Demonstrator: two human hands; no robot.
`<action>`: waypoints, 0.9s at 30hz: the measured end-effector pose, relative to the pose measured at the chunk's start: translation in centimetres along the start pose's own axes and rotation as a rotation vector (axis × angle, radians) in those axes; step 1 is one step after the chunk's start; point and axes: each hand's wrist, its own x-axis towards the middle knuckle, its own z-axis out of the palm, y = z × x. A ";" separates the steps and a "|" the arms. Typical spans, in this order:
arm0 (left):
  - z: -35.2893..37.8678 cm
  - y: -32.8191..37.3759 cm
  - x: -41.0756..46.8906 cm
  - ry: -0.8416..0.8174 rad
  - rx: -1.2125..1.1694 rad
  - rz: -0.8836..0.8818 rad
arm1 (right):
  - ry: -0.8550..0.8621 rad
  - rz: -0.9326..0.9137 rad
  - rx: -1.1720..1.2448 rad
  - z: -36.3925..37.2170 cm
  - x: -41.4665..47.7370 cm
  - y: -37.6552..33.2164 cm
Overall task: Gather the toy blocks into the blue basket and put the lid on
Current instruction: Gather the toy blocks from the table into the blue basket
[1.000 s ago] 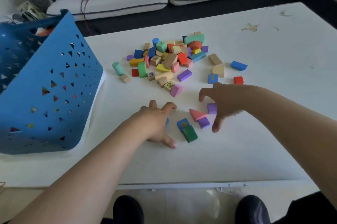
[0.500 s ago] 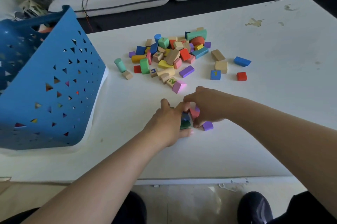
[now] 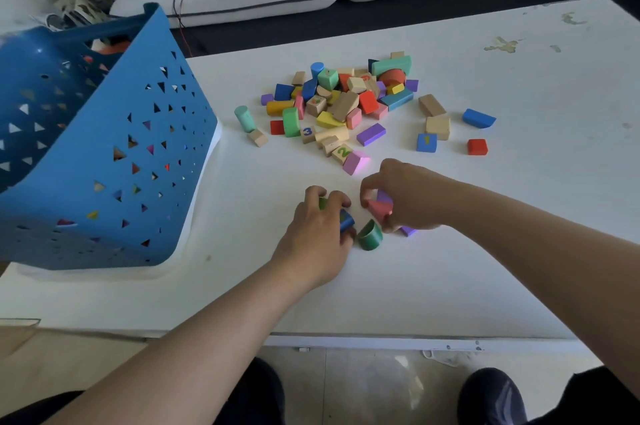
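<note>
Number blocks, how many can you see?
3: the blue 1 block right of the pile, the 2 block and the 3 block at its near edge. The pile may hide more.

Your blue basket (image 3: 114, 161) looks like smooth plastic with a faint sheen. The toy blocks (image 3: 346, 106) before you look wooden, some bare and pale, most painted in flat colours. Your counter (image 3: 519, 165) is matt white, its coating chipped near the far edge.
</note>
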 end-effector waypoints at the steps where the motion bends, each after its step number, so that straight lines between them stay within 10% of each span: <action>1: 0.3 0.1 -0.3 0.018 -0.007 0.010 | 0.000 -0.003 -0.004 0.1 0.0 0.1; 27: 2.0 -0.6 -0.5 0.358 0.395 0.316 | 0.389 0.058 -0.099 4.0 -2.8 -0.4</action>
